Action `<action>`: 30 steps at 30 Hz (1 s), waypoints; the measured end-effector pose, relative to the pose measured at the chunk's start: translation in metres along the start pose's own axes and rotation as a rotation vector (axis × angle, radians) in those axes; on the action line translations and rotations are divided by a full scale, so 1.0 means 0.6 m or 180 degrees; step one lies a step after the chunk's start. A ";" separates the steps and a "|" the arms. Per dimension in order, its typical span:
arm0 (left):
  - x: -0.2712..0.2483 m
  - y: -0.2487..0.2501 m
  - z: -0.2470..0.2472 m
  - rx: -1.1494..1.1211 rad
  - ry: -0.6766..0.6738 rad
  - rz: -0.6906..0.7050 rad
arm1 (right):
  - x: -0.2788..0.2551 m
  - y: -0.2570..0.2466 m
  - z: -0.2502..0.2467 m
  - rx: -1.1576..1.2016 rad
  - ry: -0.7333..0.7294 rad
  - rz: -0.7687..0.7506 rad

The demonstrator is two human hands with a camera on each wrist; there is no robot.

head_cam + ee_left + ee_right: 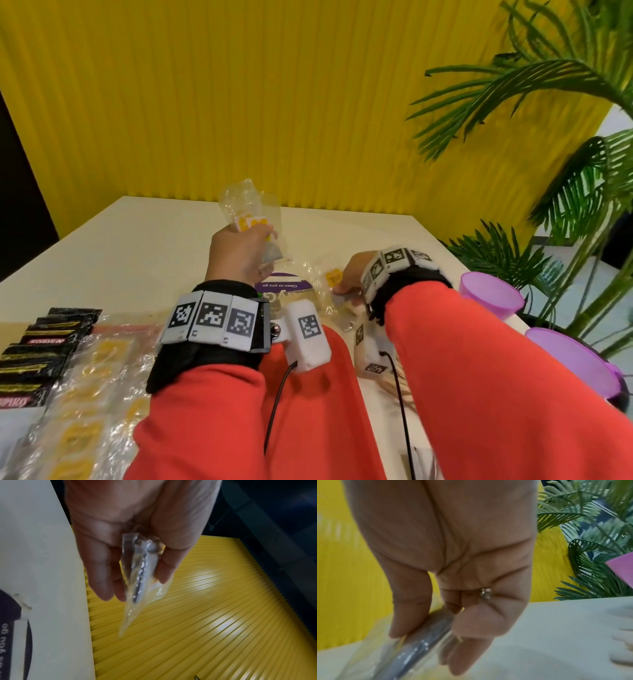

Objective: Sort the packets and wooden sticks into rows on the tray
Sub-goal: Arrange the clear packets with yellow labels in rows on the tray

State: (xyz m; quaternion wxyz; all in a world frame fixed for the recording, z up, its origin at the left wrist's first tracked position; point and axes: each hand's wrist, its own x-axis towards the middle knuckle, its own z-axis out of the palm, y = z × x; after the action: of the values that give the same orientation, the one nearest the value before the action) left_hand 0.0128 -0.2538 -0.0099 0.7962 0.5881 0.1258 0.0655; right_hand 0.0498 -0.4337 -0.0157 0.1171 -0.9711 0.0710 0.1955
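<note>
We are mid-gathering: our left hand (239,251) holds clear packets (251,216) pinched in its fingers (102,574) above the table (137,246), while our right hand (354,274) pinches another packet (334,279) lying on it. Next, we judge, lift it and carry both to the tray's rows (82,370) at near left.

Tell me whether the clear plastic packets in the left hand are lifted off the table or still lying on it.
Lifted. The left hand pinches the clear plastic packets with yellow labels above the white table; in the left wrist view they hang free below the fingers.
</note>
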 end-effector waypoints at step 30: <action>-0.022 0.018 -0.008 -0.0163 -0.0555 -0.0018 | -0.014 -0.067 0.021 -0.0979 -0.0147 -0.1291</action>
State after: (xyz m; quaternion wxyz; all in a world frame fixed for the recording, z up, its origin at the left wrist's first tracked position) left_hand -0.0007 -0.2494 0.0005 0.8192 0.5706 0.0559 0.0150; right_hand 0.0450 -0.3908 -0.0158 0.0065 -0.9671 -0.1585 0.1987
